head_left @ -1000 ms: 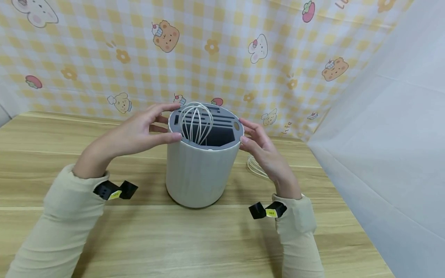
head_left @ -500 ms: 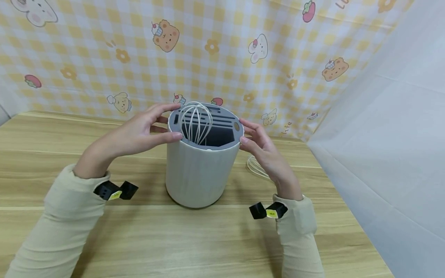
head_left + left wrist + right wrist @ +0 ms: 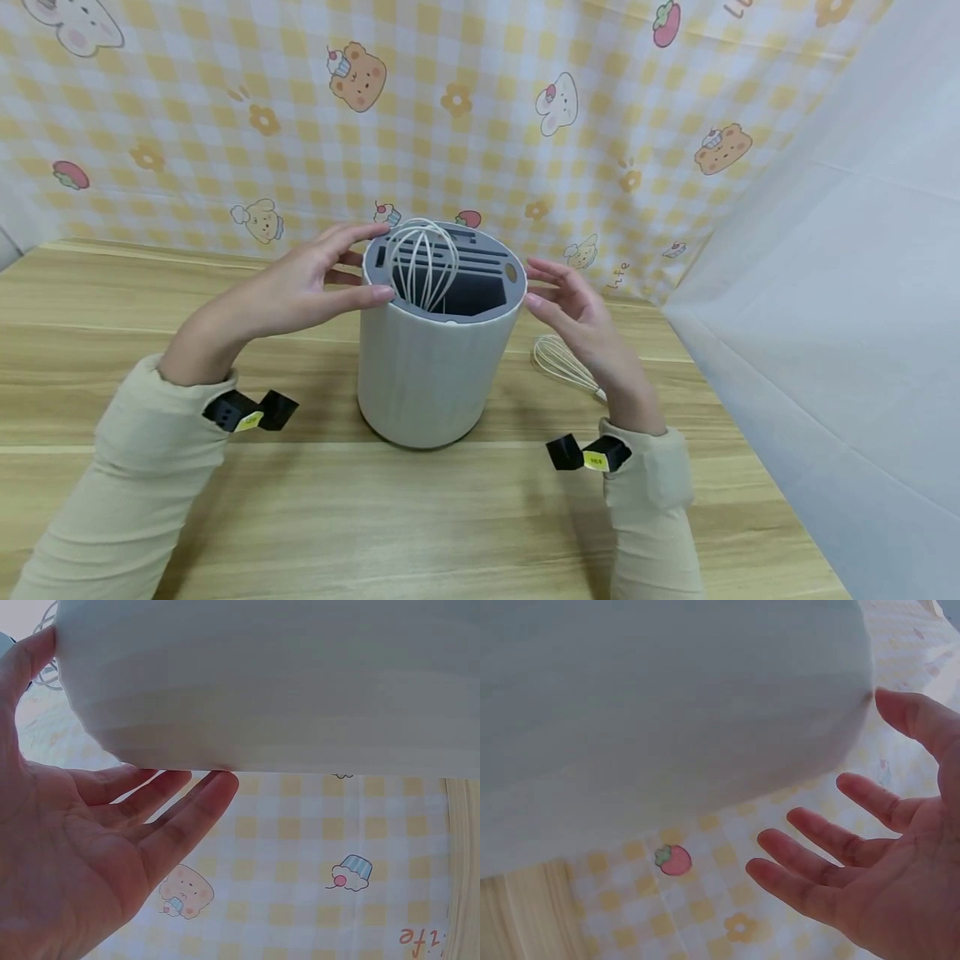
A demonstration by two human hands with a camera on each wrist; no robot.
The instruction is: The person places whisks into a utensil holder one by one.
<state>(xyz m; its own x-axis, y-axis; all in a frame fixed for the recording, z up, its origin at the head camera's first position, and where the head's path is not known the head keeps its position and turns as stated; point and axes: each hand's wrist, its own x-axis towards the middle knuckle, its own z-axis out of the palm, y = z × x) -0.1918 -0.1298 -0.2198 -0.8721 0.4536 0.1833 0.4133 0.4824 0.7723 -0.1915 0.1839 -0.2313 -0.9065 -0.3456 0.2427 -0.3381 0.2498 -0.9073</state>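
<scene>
A tall white utensil holder (image 3: 427, 383) stands upright on the table, with a grey slotted lid insert (image 3: 491, 312). A whisk (image 3: 423, 258) is in its large compartment, wire loops up and handle hidden inside. My left hand (image 3: 288, 287) holds the holder's left side, thumb at the front of the rim and fingers around the back. In the left wrist view the fingertips of this hand (image 3: 97, 832) touch the white wall. My right hand (image 3: 592, 333) is at the right rim, fingers spread; in the right wrist view its fingers (image 3: 810, 892) stand off the wall, thumb tip right at its edge.
A second whisk (image 3: 566, 362) lies on the wooden table (image 3: 360, 525) behind my right wrist, partly covered by it. A yellow checked cloth (image 3: 457, 142) hangs behind the table. A white sheet (image 3: 840, 275) rises along the right side.
My right hand has shifted a little to the right, its fingers coming away from the holder's rim, and more of the whisk on the table shows. Left hand and holder stay put.
</scene>
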